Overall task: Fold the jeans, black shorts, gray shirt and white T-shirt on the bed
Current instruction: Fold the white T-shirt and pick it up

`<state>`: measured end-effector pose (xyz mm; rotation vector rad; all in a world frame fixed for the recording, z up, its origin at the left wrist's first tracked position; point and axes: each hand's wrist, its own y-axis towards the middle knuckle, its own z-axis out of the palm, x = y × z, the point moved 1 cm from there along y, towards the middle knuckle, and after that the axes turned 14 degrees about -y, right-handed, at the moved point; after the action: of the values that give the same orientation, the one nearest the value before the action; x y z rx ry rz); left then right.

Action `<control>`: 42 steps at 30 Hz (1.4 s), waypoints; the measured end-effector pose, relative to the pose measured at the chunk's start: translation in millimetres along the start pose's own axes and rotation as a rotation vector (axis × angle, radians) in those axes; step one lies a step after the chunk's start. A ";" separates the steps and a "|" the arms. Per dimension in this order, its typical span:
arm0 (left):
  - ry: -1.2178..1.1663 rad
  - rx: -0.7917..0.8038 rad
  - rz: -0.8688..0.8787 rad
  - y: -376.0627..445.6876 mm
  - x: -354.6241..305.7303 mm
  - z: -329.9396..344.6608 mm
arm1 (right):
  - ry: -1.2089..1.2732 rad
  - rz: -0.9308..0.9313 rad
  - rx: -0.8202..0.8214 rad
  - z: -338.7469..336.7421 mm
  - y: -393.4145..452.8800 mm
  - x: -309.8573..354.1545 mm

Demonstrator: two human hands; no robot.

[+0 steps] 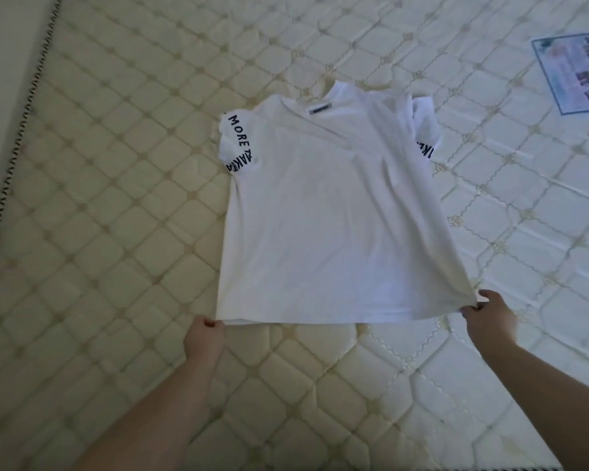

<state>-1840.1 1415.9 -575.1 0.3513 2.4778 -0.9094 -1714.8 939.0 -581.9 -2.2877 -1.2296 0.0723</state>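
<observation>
The white T-shirt (327,212) lies spread out on the quilted mattress (116,205), collar away from me and hem towards me. Black lettering runs along both sleeve seams. My left hand (203,338) pinches the hem's left corner. My right hand (488,316) pinches the hem's right corner, which is pulled taut and slightly lifted. The right sleeve is partly tucked behind the body of the shirt. The jeans, the black shorts and the gray shirt are out of view.
A printed label (572,74) is stitched to the mattress at the upper right. The mattress's corded edge (17,137) runs down the left side, with a pale floor or wall beyond it.
</observation>
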 end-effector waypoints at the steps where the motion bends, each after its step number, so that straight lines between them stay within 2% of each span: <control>1: 0.013 -0.001 -0.006 4.6 0.5 1.7 | -0.037 -0.001 0.001 3.9 3.8 -0.7; 8: 0.210 0.018 0.000 25.2 9.8 20.3 | -0.153 0.056 0.066 38.7 18.7 -12.7; 10: 0.374 0.043 0.105 26.3 14.3 25.9 | -0.111 0.080 0.091 49.5 21.2 -14.5; 13: 0.689 0.081 0.395 30.2 18.9 38.4 | 0.004 0.113 0.119 61.6 22.6 -11.5; 15: 0.812 0.151 0.542 35.5 21.4 49.2 | 0.107 0.127 0.121 66.7 24.6 -8.9; 19: 0.843 0.195 0.619 46.3 15.6 63.3 | 0.119 0.158 0.121 69.5 30.7 -10.3; 24: 0.950 0.248 0.663 55.0 -2.0 62.2 | -0.013 0.110 0.032 60.2 29.8 -22.1; 28: 0.881 0.206 0.599 55.2 -9.8 45.3 | 0.049 0.116 -0.020 50.1 22.0 -22.4; 31: 0.658 0.178 0.478 57.7 -11.3 18.4 | 0.035 0.081 -0.079 37.5 14.1 -21.6; 33: 0.599 0.138 0.523 59.0 -13.1 -0.9 | -0.004 0.058 -0.100 26.2 10.0 -21.2; 35: 0.583 0.030 0.567 56.0 -16.9 -20.8 | -0.009 0.072 -0.103 12.6 4.6 -20.4; 38: 0.462 -0.057 0.523 41.0 -18.2 -46.4 | 0.022 0.095 -0.126 -8.6 -11.3 -23.0; 42: 0.170 -0.010 0.429 8.2 -7.7 -69.6 | 0.152 0.096 -0.114 -38.4 -43.3 -34.2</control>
<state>-1854.2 1467.4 -529.1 0.9483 2.4105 -0.7095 -1756.5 914.6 -535.1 -2.4001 -1.0716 -0.1388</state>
